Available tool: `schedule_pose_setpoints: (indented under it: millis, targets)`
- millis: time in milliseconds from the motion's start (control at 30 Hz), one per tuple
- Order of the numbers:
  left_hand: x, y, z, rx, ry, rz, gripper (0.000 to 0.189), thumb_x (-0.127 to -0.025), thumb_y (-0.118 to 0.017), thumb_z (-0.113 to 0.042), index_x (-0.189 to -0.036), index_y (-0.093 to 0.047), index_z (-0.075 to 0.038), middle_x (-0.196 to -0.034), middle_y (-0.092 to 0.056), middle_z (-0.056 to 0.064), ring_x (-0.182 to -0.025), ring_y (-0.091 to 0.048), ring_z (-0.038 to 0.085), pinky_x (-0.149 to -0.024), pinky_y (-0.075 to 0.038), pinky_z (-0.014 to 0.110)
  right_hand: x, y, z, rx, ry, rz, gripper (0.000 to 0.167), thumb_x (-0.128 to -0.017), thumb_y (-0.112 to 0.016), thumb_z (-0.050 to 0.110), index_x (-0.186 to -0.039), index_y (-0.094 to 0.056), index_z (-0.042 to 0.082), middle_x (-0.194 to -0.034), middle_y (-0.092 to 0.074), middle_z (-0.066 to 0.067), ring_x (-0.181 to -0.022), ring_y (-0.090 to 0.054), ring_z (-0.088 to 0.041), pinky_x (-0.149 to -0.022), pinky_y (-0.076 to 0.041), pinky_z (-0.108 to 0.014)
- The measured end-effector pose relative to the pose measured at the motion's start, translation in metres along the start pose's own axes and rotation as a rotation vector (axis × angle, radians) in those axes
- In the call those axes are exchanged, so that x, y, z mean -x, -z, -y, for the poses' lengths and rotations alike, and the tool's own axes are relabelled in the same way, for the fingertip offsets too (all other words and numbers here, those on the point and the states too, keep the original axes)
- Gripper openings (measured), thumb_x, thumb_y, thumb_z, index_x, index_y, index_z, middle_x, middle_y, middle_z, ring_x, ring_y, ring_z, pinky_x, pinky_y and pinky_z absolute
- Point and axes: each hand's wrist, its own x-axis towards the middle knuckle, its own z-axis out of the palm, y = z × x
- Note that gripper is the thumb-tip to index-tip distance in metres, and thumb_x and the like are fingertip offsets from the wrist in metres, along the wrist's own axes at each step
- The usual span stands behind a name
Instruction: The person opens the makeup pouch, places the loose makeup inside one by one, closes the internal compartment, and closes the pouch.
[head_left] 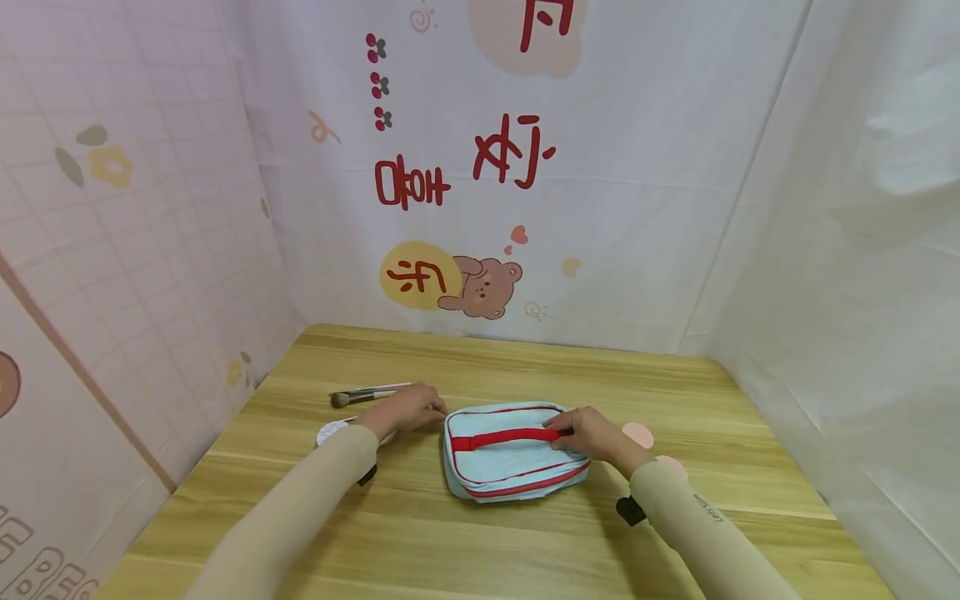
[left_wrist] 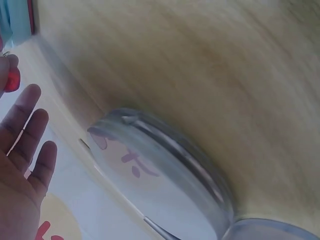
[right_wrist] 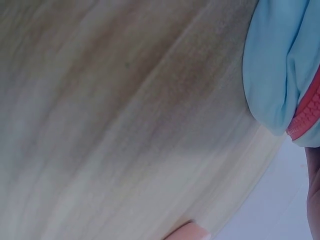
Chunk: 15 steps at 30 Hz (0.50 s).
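A pale blue zippered pouch [head_left: 502, 462] with red piping and a red carry handle [head_left: 510, 436] sits on the wooden table. My left hand [head_left: 415, 406] is at the pouch's left end. In the left wrist view its thumb and index finger pinch a small red zipper pull [left_wrist: 12, 80], while the other fingers are spread. My right hand [head_left: 592, 433] grips the handle near its right end. The right wrist view shows the pouch's blue side and red zipper [right_wrist: 307, 112], with only a sliver of that hand.
Makeup brushes [head_left: 341, 400] lie beyond my left forearm. A round mirror [left_wrist: 165, 175] with a shiny rim stands near my left hand, partly hidden by the sleeve in the head view. Pink round pads [head_left: 637, 434] lie by my right wrist. Printed cloth walls [head_left: 615, 275] enclose the table.
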Motion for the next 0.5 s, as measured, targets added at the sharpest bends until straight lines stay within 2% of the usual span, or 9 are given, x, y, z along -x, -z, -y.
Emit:
schedule_pose_setpoints:
  millis: [500]
  targets:
    - [0.012, 0.001, -0.007, -0.082, -0.044, -0.104, 0.013, -0.094, -0.065, -0.009, -0.095, -0.077, -0.008, -0.094, -0.069, 0.003, -0.092, -0.064, 0.022, -0.086, -0.051, 0.04, 0.0, -0.002, 0.002, 0.014, -0.017, -0.008, 0.026, -0.085, -0.078, 0.015, -0.11, -0.077, 0.009, -0.112, -0.072, -0.005, -0.107, -0.065, -0.026, -0.09, -0.052, -0.04]
